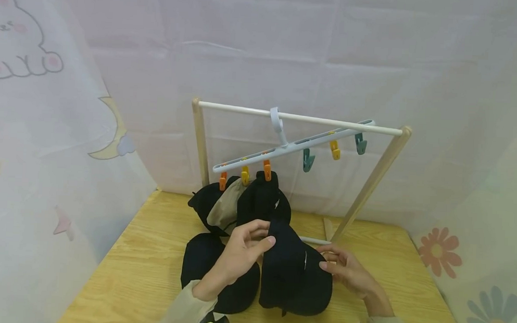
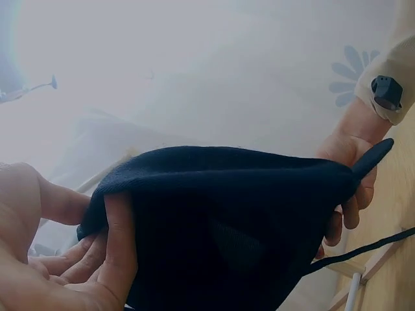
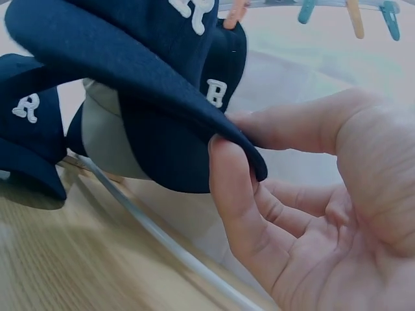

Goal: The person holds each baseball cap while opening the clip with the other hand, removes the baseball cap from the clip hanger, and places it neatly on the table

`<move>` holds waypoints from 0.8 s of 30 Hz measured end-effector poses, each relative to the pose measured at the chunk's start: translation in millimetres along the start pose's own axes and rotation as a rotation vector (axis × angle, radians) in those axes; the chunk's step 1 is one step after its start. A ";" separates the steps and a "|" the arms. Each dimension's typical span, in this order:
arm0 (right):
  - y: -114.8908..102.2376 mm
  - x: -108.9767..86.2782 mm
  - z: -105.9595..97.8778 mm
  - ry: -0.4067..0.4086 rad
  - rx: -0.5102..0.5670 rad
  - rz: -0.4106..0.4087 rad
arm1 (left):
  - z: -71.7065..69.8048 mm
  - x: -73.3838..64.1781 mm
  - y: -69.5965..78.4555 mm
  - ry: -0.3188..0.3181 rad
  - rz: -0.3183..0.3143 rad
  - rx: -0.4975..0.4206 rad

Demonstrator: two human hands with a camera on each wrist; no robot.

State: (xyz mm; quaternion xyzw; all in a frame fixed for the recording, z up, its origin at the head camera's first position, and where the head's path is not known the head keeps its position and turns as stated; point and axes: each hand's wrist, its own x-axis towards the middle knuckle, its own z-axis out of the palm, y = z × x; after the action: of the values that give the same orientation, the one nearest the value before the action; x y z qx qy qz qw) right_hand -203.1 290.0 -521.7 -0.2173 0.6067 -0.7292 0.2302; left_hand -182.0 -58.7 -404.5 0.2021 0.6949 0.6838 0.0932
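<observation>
Both hands hold a dark baseball cap (image 1: 294, 274) above the table, in front of the rack. At one side, my left hand (image 1: 239, 257) pinches the cap's edge between thumb and fingers; the left wrist view shows this grip close up. The right hand (image 3: 311, 194) pinches the rim of the brim (image 3: 123, 58), thumb on one face and fingers on the other. White lettering marks the cap's front. Behind it, a black cap (image 1: 261, 200) and a beige-and-black cap (image 1: 226, 208) hang from clips on a pale blue hanger (image 1: 302, 143).
The hanger hooks over the white bar (image 1: 239, 108) of a wooden-legged rack. Green clips (image 1: 308, 161) and a yellow clip (image 1: 335, 150) on its right half hold nothing. Another dark cap (image 1: 200, 257) lies on the wooden table (image 1: 137, 262), left of the held cap.
</observation>
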 end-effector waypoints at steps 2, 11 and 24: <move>2.0 2.2 2.8 -0.009 0.002 0.005 | -3.0 -3.5 1.1 0.004 -0.010 -0.011; 9.0 13.0 11.9 -0.036 0.026 0.004 | -11.6 -13.0 1.6 -0.006 -0.031 -0.083; 17.6 21.6 23.7 -0.079 0.023 0.021 | -21.2 -32.3 -3.6 0.018 -0.062 -0.080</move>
State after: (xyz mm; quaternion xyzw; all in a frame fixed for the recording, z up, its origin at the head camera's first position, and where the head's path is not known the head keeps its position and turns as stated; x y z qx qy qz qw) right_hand -204.9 255.7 -534.2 -0.2368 0.5911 -0.7244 0.2642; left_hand -162.0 -91.2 -411.9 0.1705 0.6738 0.7095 0.1162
